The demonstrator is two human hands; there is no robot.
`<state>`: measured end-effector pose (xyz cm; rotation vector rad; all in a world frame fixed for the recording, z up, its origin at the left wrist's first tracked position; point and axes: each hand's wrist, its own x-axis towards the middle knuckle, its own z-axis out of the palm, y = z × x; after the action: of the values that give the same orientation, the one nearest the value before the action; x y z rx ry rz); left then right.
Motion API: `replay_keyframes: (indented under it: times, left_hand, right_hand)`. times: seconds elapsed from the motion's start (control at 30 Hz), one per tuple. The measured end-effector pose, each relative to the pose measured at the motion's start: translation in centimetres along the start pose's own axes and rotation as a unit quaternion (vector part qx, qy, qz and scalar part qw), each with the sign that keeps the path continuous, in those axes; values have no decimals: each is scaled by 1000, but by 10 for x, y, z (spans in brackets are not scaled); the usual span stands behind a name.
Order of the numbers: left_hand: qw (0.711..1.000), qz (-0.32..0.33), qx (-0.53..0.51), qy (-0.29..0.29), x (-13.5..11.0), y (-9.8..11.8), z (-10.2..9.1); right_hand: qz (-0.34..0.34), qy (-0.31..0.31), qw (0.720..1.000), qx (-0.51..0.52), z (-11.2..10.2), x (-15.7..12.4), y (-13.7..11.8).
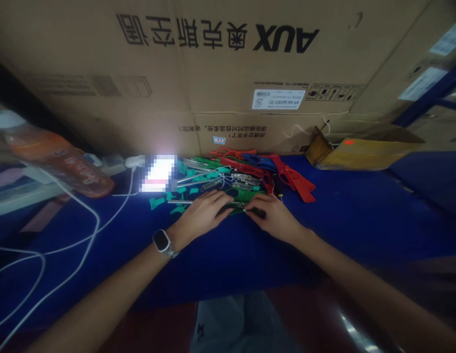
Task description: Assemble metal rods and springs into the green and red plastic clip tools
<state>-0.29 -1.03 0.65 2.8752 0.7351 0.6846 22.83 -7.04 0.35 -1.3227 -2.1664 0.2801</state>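
My left hand (205,210) pinches a green casing (237,210). My right hand (271,215) curls in opposite, its grip unclear.

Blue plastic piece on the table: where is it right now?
In the head view, the blue plastic piece lies a little right of centre, beyond the right hand, among red pieces and close to the cardboard.
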Motion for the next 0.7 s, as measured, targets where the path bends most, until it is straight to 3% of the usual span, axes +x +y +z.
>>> replay_keyframes:
  times: [0.13,0.37,0.7]
  left_hand:
    - [1000,13,-12,-10,1,-1,1]
    - [1000,28,-5,-3,5,-2,1]
    - [998,39,32,-37,6,0,-2]
  right_hand:
    - [16,-15,999,49,-2,3,-1]
    - [17,-8,998,53,-1,3,-1]
    - [26,-6,999,38,-1,5,-4]
